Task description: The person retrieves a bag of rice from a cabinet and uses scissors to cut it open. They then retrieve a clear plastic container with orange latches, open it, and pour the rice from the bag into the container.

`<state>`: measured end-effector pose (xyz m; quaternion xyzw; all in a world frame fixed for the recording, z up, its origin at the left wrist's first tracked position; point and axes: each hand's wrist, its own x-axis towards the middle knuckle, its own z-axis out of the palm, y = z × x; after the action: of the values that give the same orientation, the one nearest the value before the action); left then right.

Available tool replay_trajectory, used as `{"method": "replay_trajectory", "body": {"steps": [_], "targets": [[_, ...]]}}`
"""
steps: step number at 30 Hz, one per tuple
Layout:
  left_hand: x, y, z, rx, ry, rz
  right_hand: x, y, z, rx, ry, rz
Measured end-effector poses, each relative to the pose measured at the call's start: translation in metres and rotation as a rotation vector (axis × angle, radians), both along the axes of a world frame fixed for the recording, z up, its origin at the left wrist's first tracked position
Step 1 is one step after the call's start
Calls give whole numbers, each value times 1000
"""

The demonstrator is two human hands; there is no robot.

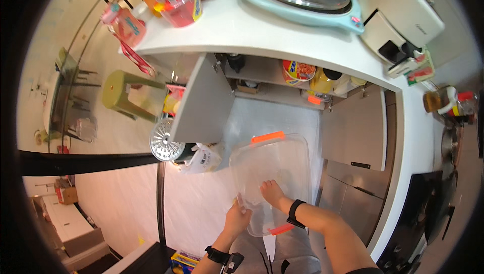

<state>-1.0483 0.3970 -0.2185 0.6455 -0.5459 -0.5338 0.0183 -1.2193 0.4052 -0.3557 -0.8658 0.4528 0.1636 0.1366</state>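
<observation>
A clear plastic storage box (280, 153) with orange latches on two opposite ends is before me, above my lap. My left hand (238, 215) grips its left rim, thumb inside the edge. Over the middle of the box is my right hand (271, 194), its fingers curled; whether it holds something small, I cannot tell. Through the clear walls the floor shows faintly. Both wrists wear black bands.
Ahead, a low cabinet has its left door (206, 104) and right door (355, 130) swung out. Its shelves hold an instant noodle tub (298, 72) and a yellow bottle (323, 81). A white plastic bag (204, 158) stands left. Above runs a white countertop (227, 28).
</observation>
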Motion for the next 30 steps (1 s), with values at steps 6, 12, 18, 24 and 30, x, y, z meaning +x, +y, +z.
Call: {"method": "replay_trajectory", "body": {"steps": [6,12,18,24,30], "targets": [[7,-9,91,-159,147,-214,20,28,95,62,182,-83],[-20,-24,177,-338,166,-531,3,48,158,81,-19,-254],[-67,-35,219,-440,101,-864,-54,67,301,102,-430,-835],[-59,-44,247,-575,104,-1060,-56,159,389,-164,-542,-1001],[-50,-11,281,-653,501,-1189,47,319,442,-1087,-790,-2000]]}}
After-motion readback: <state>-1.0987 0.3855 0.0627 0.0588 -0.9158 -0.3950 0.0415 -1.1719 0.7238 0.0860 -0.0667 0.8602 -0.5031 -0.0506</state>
